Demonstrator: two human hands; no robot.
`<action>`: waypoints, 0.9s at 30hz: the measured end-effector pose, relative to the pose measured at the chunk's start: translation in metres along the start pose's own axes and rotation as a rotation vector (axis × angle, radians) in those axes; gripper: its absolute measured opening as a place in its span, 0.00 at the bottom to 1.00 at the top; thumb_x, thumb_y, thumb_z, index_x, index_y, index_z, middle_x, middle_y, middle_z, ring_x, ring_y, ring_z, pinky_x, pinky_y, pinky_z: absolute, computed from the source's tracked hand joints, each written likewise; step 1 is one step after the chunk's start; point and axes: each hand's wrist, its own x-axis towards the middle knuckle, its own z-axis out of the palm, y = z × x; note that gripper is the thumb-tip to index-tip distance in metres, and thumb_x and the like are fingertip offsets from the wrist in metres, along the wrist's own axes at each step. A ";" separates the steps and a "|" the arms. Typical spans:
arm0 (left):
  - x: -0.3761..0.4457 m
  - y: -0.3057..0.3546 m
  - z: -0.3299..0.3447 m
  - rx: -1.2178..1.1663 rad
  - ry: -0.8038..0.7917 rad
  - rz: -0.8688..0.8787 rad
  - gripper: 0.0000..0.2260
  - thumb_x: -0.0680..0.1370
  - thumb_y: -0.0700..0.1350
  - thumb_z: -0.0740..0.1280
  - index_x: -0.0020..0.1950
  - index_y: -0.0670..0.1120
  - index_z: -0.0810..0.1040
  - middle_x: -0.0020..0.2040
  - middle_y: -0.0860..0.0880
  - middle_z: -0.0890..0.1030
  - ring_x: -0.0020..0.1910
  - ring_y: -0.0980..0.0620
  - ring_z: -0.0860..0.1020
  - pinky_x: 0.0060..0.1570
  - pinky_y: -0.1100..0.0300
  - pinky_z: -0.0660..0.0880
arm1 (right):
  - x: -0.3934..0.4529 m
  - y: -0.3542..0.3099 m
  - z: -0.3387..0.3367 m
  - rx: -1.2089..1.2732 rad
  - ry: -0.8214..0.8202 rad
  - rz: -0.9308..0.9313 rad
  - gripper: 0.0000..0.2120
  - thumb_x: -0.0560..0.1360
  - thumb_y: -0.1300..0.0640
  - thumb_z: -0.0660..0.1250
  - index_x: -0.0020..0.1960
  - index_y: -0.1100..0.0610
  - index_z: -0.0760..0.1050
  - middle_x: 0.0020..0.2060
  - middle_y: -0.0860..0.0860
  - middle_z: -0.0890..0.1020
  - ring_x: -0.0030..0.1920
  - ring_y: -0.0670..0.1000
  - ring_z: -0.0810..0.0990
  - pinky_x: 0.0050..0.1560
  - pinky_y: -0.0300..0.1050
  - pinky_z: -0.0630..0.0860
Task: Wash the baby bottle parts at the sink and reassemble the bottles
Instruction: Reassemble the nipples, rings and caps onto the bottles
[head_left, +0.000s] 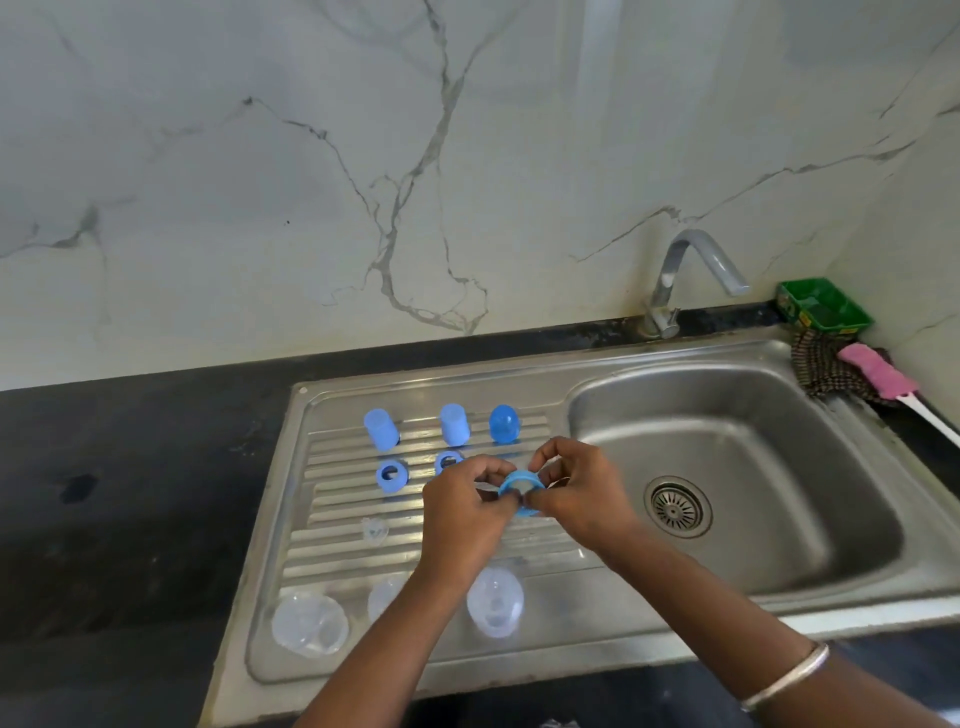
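Note:
Both my hands hold a blue screw ring (521, 488) above the ribbed draining board (332, 525). My left hand (462, 514) pinches its left side and my right hand (574, 493) pinches its right side. At the board's back stand three blue caps (381, 427) (455, 424) (504, 423). Two more blue rings (392, 475) (448, 461) lie in front of them. A clear teat (375, 531) lies mid-board. Clear bottles (309, 621) (494, 600) stand at the front; a third one (383, 595) is partly hidden by my left forearm.
The steel sink basin (779, 467) with its drain (675, 506) lies to the right, under a tap (685, 275). A green tub (823, 304), a dark scrubber (826, 371) and a pink bottle brush (883, 376) sit at the far right corner. Black counter (130, 493) extends to the left.

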 end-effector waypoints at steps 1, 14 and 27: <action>0.001 -0.005 -0.007 -0.004 -0.004 0.008 0.08 0.69 0.39 0.76 0.46 0.50 0.86 0.40 0.59 0.84 0.42 0.63 0.82 0.44 0.66 0.78 | -0.001 0.000 0.007 -0.018 0.014 -0.006 0.13 0.63 0.66 0.76 0.39 0.52 0.77 0.34 0.56 0.83 0.37 0.59 0.83 0.41 0.57 0.82; 0.016 -0.032 -0.041 0.004 -0.095 0.139 0.04 0.74 0.42 0.75 0.46 0.50 0.87 0.36 0.60 0.83 0.36 0.62 0.81 0.36 0.74 0.71 | -0.011 -0.008 0.043 -0.181 0.125 -0.181 0.08 0.70 0.62 0.73 0.36 0.52 0.77 0.33 0.47 0.81 0.31 0.48 0.83 0.34 0.43 0.81; 0.037 -0.041 -0.049 -0.155 -0.252 0.076 0.07 0.75 0.41 0.75 0.52 0.48 0.85 0.48 0.57 0.85 0.47 0.64 0.83 0.46 0.73 0.74 | 0.029 -0.002 0.030 0.657 -0.404 0.369 0.15 0.73 0.62 0.72 0.56 0.55 0.72 0.48 0.60 0.83 0.47 0.60 0.83 0.44 0.49 0.81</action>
